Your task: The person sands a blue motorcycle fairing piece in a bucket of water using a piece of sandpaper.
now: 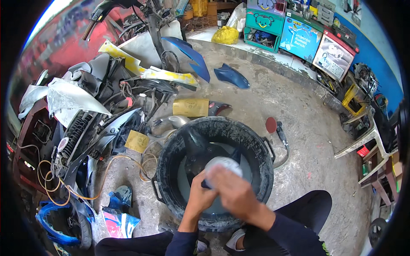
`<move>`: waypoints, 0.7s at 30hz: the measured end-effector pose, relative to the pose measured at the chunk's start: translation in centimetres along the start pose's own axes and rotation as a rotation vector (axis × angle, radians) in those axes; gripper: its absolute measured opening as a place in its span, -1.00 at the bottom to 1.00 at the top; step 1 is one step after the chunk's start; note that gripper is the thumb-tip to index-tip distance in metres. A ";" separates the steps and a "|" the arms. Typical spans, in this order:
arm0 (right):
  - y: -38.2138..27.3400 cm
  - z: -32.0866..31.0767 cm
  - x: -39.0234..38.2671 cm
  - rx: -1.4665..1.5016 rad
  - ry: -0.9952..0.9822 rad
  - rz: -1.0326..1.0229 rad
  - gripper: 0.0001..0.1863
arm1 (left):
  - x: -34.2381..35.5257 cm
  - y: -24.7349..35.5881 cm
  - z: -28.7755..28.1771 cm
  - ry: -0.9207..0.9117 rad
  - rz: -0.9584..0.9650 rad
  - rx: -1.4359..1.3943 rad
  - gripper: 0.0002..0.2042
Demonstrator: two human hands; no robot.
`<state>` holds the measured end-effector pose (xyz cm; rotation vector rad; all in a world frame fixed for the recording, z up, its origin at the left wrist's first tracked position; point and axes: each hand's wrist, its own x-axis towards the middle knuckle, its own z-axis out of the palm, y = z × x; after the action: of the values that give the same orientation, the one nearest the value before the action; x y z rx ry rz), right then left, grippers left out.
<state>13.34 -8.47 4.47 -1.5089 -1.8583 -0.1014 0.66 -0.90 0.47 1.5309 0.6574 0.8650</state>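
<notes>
A large black tub (171, 149) with water stands on the concrete floor in front of me. Over it, my left hand (200, 197) grips the lower edge of a dark motorcycle body panel (197, 149) that leans inside the tub. My right hand (232, 187) presses a pale grey pad or sheet (223, 162) against the panel; most of the pad is hidden by my fingers. My knees in dark trousers frame the tub at the lower edge.
A stripped motorcycle (98, 123) with loose wires and fairings stands to the left. Sheets of yellow sandpaper (190, 107) lie behind the tub, blue fairing parts (230, 76) beyond. A power sander (277, 130) rests right of the tub. Shelves and boxes (299, 38) line the far wall.
</notes>
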 end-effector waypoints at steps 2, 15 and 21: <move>-0.9 0.1 0.0 0.055 -0.018 -0.092 -0.54 | -0.1 -0.8 -0.4 0.021 0.082 -0.051 -0.63; 0.0 1.4 0.5 0.101 0.020 0.039 -0.58 | 0.3 -1.1 -1.3 -0.083 0.029 0.131 -0.70; 2.0 2.3 0.6 0.133 0.052 0.142 -0.51 | 0.2 -0.5 -1.4 -0.044 -0.026 0.093 -0.74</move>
<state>13.95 -6.18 2.38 -1.5253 -1.6782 0.0485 -0.36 0.18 0.04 1.6166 0.6920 0.7887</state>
